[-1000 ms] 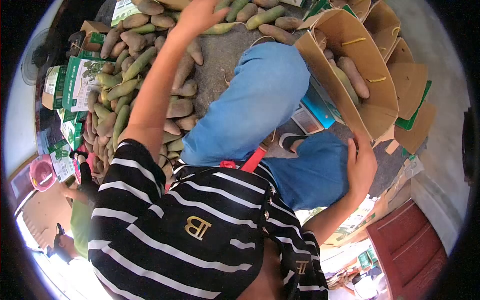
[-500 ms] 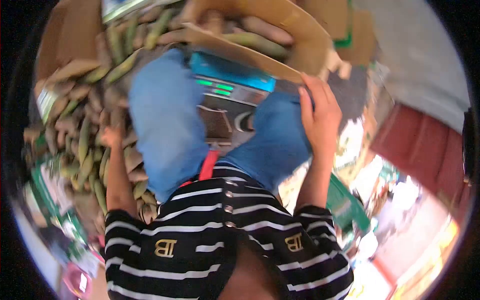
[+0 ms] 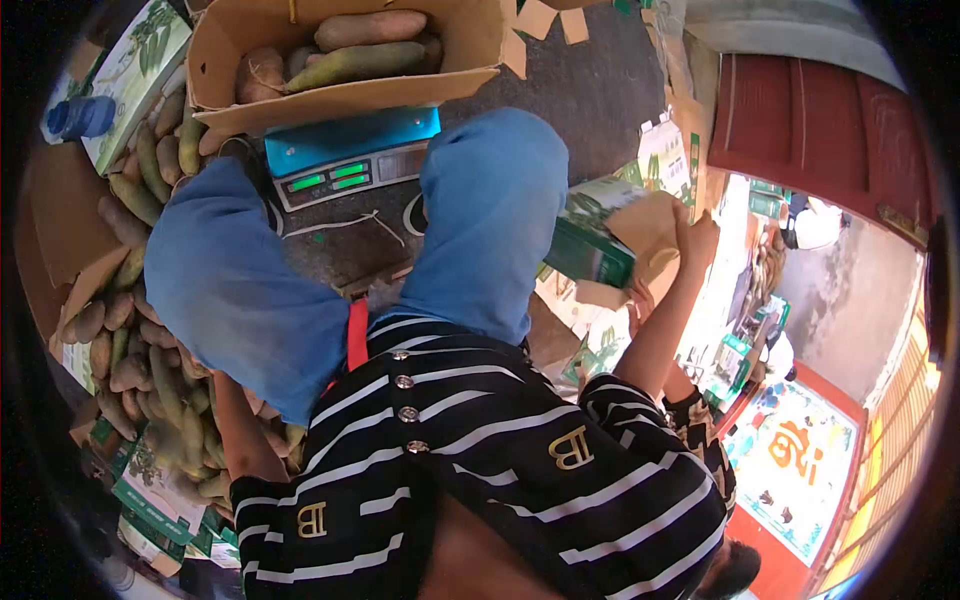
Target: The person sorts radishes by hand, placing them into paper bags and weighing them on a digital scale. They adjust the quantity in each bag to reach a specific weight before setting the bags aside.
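My right hand (image 3: 697, 240) is closed on the brown flap of a green printed carton (image 3: 595, 250), to the right of my knees. Another person's hand (image 3: 641, 300) is at the same carton, just below mine. My left forearm (image 3: 245, 435) reaches down beside my left thigh; the hand itself is hidden behind the leg, near a heap of long brown and green tubers (image 3: 165, 385). In front of my knees an open cardboard box (image 3: 350, 97) sits on a blue digital scale (image 3: 350, 145) with lit green displays. A few tubers (image 3: 365, 65) lie inside the box.
A brown carton (image 3: 60, 215) and a white-green printed box (image 3: 140, 80) stand at the left. Another printed carton (image 3: 665, 160) is at the right, near a dark red door (image 3: 820, 130). A white cord (image 3: 340, 224) lies on the floor by the scale.
My view has turned to the right. My right hand has left the rim of the box on the scale and now grips the green carton. My left hand has passed out of sight.
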Motion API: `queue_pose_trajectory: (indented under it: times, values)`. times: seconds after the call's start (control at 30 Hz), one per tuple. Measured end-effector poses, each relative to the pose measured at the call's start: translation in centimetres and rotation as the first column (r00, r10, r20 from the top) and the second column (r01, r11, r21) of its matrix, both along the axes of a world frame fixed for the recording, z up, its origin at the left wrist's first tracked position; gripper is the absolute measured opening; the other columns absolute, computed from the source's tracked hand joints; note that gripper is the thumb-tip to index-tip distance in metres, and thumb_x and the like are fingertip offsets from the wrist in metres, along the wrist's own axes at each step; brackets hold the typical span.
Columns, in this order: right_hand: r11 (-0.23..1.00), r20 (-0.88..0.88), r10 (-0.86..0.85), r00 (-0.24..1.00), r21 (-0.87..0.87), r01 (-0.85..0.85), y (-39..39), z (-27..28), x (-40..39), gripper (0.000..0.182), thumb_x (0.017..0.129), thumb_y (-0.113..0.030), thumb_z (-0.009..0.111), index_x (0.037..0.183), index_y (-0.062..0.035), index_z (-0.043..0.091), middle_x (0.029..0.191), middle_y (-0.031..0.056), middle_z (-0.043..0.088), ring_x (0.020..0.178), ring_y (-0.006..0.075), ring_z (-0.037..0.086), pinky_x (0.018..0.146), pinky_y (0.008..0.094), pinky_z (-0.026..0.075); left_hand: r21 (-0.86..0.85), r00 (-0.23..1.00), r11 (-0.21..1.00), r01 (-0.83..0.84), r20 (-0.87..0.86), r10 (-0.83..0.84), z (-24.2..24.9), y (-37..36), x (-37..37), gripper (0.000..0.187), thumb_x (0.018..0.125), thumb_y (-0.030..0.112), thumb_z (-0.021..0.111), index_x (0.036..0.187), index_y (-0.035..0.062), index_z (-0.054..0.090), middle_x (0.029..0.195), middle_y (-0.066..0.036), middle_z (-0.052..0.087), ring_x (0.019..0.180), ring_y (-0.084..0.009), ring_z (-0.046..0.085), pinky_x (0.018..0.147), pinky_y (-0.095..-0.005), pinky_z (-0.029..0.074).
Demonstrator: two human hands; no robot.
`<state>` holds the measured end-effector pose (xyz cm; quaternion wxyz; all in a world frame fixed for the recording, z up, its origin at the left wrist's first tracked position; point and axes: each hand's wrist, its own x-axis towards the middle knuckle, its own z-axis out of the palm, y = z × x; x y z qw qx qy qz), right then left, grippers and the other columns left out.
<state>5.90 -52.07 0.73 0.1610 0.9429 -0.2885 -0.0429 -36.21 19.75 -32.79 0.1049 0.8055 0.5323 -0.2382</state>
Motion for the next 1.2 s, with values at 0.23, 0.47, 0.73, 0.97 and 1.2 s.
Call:
queue_pose_trajectory:
  times: [0.23, 0.47, 0.73, 0.97, 1.2]
  values:
    - [0.817, 0.067, -0.145, 0.987, 0.571, 0.081, -4.5, -8.9, -3.6, 0.09, 0.069, -0.069, 0.059, 0.116, 0.0071, 0.055, 0.114, 0.0254, 0.057, 0.109, 0.0374, 0.053, 0.093, 0.04, 0.041, -0.163, 0.895, 0.966, -0.198, 0.372, 0.247, 2.5, 0.3, 4.2, 0.036, 0.091, 0.023, 0.051, 0.119, 0.0011, 0.052, 0.117, -0.013, 0.055, 0.108, -0.0219, 0.053, 0.09, -0.0354, 0.04]
    - [0.829, 0.181, -0.047, 0.982, 0.556, -0.062, 3.3, -8.3, 0.7, 0.093, 0.072, -0.077, 0.046, 0.104, 0.0087, 0.062, 0.099, 0.0251, 0.063, 0.099, 0.0391, 0.059, 0.087, 0.0421, 0.044, -0.346, 0.504, 0.93, -0.122, 0.786, 0.358, 13.5, 1.3, 16.8, 0.036, 0.091, 0.017, 0.052, 0.123, 0.0003, 0.05, 0.121, -0.014, 0.054, 0.112, -0.0198, 0.051, 0.095, -0.0325, 0.039]
    - [0.984, -0.319, 0.156, 0.935, 0.134, -0.118, 4.2, -11.2, 3.5, 0.057, 0.075, -0.055, 0.058, 0.099, -0.0047, 0.068, 0.103, 0.0203, 0.064, 0.099, 0.0312, 0.062, 0.086, 0.0406, 0.048, -0.045, 0.225, 0.914, 0.404, 0.973, -0.052, 35.0, -8.7, 29.8, 0.035, 0.089, 0.01, 0.055, 0.123, 0.0, 0.05, 0.124, -0.013, 0.053, 0.116, -0.0201, 0.049, 0.099, -0.0316, 0.035]
    - [0.945, -0.187, -0.142, 0.972, 0.268, 0.189, 1.5, -9.8, -0.3, 0.07, 0.081, -0.064, 0.048, 0.11, -0.0027, 0.063, 0.109, 0.0226, 0.061, 0.104, 0.0344, 0.058, 0.09, 0.0428, 0.043, 0.187, 0.356, 0.726, 0.662, 0.774, -0.524, 37.7, -13.0, 30.6, 0.037, 0.087, 0.013, 0.058, 0.122, 0.0039, 0.051, 0.13, -0.014, 0.048, 0.123, -0.027, 0.043, 0.103, -0.0396, 0.032]
    - [0.409, 0.141, -0.352, 0.926, 0.912, 0.017, 1.9, -23.0, -0.7, 0.036, 0.076, -0.028, 0.065, 0.091, 0.0047, 0.065, 0.08, 0.0141, 0.065, 0.074, 0.0229, 0.062, 0.07, 0.0331, 0.048, 0.238, 0.443, 0.663, 0.71, 0.581, -0.683, 38.3, -14.4, 31.9, 0.038, 0.083, 0.013, 0.061, 0.118, 0.0031, 0.051, 0.122, -0.017, 0.051, 0.113, -0.0341, 0.05, 0.094, -0.0389, 0.039]
